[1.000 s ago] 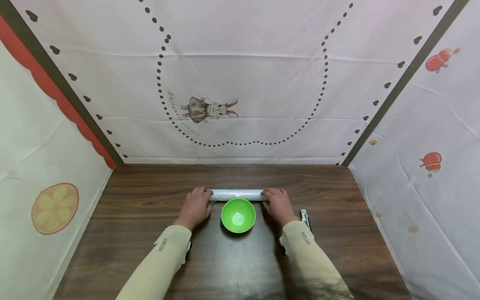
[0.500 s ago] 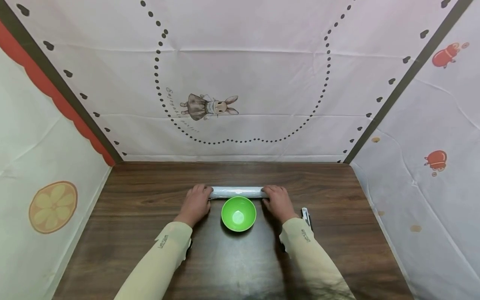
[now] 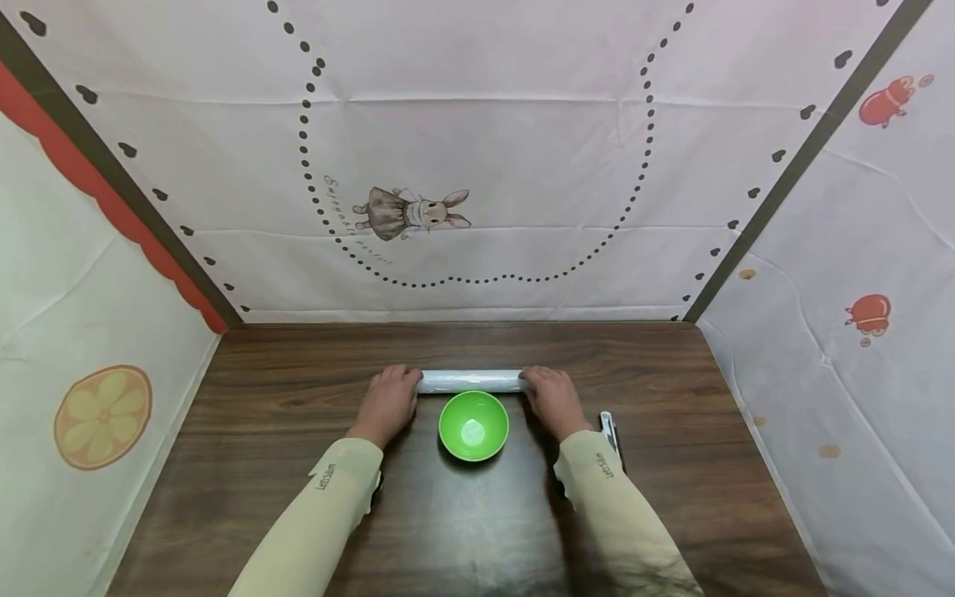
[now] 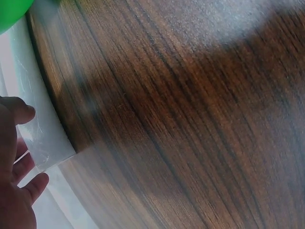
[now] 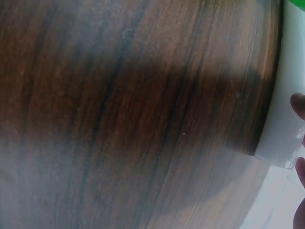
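Across the back half of the table lies a whitish roll of cling film (image 3: 472, 381), with a shiny, slightly wrinkled surface. My left hand (image 3: 388, 405) grips its left end; in the left wrist view the thumb (image 4: 21, 110) lies on the near side and fingers reach behind. At the right end my right hand (image 3: 555, 401) holds the roll, though the right wrist view shows only fingertips (image 5: 299, 105) at its edge. Just in front of the roll, between both hands, stands a bright green bowl (image 3: 473, 426), with nothing visible inside.
A slim silver-and-black tool (image 3: 610, 433) lies beside the right wrist, partly hidden by the sleeve. The brown wood-grain table (image 3: 298, 356) meets a printed white cloth wall (image 3: 522, 191) at the back, with more cloth at both sides.
The head view has shifted slightly. Both hands keep hold of the roll's ends, and the right thumb shows a little less below it. The bowl stays in place.
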`<action>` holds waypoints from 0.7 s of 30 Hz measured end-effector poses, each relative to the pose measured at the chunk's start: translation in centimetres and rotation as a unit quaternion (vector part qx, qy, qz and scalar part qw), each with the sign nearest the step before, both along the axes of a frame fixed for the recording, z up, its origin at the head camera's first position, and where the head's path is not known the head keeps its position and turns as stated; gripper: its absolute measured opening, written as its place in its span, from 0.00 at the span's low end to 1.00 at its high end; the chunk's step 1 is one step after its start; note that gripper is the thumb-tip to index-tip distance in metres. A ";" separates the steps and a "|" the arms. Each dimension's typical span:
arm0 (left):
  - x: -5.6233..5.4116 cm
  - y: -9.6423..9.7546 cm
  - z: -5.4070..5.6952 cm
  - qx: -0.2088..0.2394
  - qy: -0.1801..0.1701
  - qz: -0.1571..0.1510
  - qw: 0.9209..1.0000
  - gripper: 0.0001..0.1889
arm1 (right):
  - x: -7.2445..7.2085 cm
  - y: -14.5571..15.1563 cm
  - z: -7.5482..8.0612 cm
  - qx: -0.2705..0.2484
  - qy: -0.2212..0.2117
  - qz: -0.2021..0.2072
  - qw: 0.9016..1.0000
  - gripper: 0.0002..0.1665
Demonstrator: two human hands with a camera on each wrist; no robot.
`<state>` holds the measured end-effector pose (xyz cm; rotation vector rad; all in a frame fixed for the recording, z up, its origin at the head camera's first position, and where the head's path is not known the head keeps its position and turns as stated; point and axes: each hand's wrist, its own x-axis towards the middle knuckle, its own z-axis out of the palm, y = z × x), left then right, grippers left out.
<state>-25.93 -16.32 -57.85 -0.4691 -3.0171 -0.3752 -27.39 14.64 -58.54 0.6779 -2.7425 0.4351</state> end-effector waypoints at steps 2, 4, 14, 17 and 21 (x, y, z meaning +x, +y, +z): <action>0.0 0.1 0.1 0.003 0.000 0.002 1.000 0.11 | -0.1 0.1 0.0 0.004 -0.006 -0.001 1.000 0.12; 0.0 0.2 0.1 0.005 0.003 0.003 1.000 0.10 | -0.1 0.1 0.0 0.008 -0.010 -0.001 1.000 0.11; 0.0 0.4 0.1 -0.002 0.014 0.002 1.000 0.06 | -0.4 0.4 0.0 0.004 -0.014 0.004 1.000 0.02; 0.0 0.5 0.1 -0.001 0.013 0.008 1.000 0.10 | -0.3 0.4 0.0 0.007 -0.016 0.003 1.000 0.02; 0.0 0.6 0.2 -0.011 0.021 0.018 1.000 0.10 | -0.3 0.2 0.3 0.003 -0.028 0.003 1.000 0.03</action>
